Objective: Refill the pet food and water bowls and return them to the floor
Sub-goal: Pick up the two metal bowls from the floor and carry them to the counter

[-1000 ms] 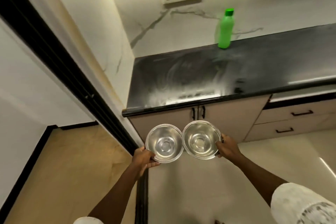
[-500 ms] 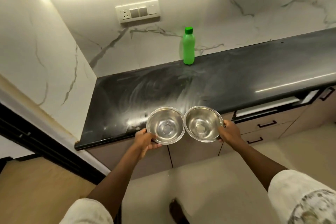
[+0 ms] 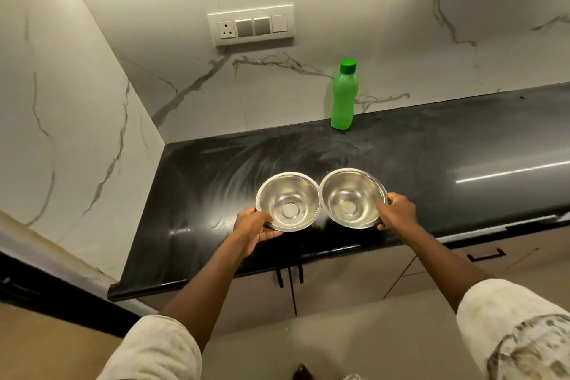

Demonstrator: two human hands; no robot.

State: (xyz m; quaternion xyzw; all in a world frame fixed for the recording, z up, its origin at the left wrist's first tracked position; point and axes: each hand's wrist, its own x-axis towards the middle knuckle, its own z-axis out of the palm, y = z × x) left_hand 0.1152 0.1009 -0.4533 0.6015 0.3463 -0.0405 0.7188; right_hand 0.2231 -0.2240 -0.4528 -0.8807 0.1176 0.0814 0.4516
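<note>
Two empty steel bowls sit side by side over the front part of the black countertop (image 3: 216, 170), rims touching. My left hand (image 3: 253, 225) grips the left bowl (image 3: 288, 201) at its near-left rim. My right hand (image 3: 396, 210) grips the right bowl (image 3: 353, 197) at its right rim. Whether the bowls rest on the counter or hover just above it, I cannot tell. A green bottle (image 3: 344, 95) with a green cap stands upright at the back of the counter against the wall, beyond the right bowl.
Marble wall panels close off the counter's left end and back. A switch and socket plate (image 3: 251, 25) is on the back wall. Cabinet doors and drawers with black handles (image 3: 485, 254) lie below the counter. A dark door frame (image 3: 46, 290) is at lower left.
I have come closer to the counter. Both bowls have moved forward, from in front of the cabinet edge to over the countertop. The hands keep their grips.
</note>
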